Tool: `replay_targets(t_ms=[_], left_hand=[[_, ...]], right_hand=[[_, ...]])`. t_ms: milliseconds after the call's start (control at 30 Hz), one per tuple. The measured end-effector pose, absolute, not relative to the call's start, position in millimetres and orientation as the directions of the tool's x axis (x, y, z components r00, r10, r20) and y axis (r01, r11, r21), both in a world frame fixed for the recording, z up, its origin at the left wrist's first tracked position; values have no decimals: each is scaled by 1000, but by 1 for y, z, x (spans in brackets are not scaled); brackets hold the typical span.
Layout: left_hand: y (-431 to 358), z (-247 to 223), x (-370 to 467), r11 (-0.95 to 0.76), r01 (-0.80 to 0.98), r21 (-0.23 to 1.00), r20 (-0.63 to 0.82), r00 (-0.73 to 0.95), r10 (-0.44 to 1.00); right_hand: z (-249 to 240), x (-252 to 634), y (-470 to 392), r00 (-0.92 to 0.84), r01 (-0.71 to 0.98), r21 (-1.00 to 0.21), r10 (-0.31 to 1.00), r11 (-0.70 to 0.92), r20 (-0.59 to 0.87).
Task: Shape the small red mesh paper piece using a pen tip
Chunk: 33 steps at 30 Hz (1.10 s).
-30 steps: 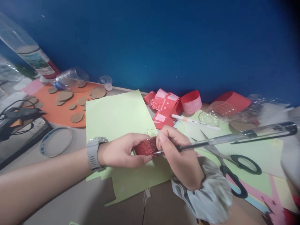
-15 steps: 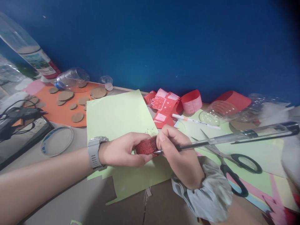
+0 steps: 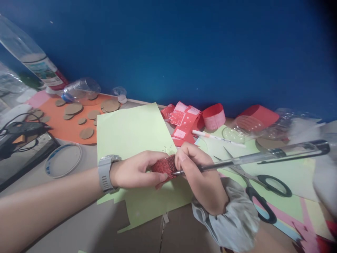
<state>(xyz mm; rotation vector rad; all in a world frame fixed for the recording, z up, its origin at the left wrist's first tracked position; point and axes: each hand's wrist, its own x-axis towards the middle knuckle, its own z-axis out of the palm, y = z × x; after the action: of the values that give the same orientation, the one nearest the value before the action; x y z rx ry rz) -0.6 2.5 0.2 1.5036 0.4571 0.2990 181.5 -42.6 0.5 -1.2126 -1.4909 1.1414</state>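
Observation:
My left hand [image 3: 139, 170] is closed round a small dark red piece with a woven, checked look [image 3: 163, 168]; a grey watch [image 3: 106, 174] is on that wrist. Pinched against the piece's right end are the fingertips of my right hand [image 3: 198, 172]. A clear-barrelled ballpoint pen [image 3: 247, 160] lies tucked through that same hand, its metal tip beside the red piece and its capped end reaching far right. Both hands are over a light green sheet of paper [image 3: 131, 130] with a cut, stepped lower edge. A grey scrunchie [image 3: 231, 218] circles my right wrist.
Black-handled scissors [image 3: 252, 175] lie open at right on coloured papers. Behind are red paper strips [image 3: 186, 119], a red paper ring [image 3: 214, 117] and a white marker [image 3: 218, 137]. Cardboard discs [image 3: 73, 109] rest on orange paper [image 3: 59, 123]. A glue gun [image 3: 23, 131] and tape ring [image 3: 64, 160] are at left.
My left thumb has shifted slightly across the red woven piece, which looks tilted a little differently. The right hand still pinches its end, and the pen stays in that hand.

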Motion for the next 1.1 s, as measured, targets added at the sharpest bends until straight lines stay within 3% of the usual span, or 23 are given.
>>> replay_targets(t_ms=[1100], left_hand=[[3, -1, -1, 9, 86, 996, -80, 878, 471]], right_hand=[[0, 181, -43, -136, 221, -971, 989, 93, 64]])
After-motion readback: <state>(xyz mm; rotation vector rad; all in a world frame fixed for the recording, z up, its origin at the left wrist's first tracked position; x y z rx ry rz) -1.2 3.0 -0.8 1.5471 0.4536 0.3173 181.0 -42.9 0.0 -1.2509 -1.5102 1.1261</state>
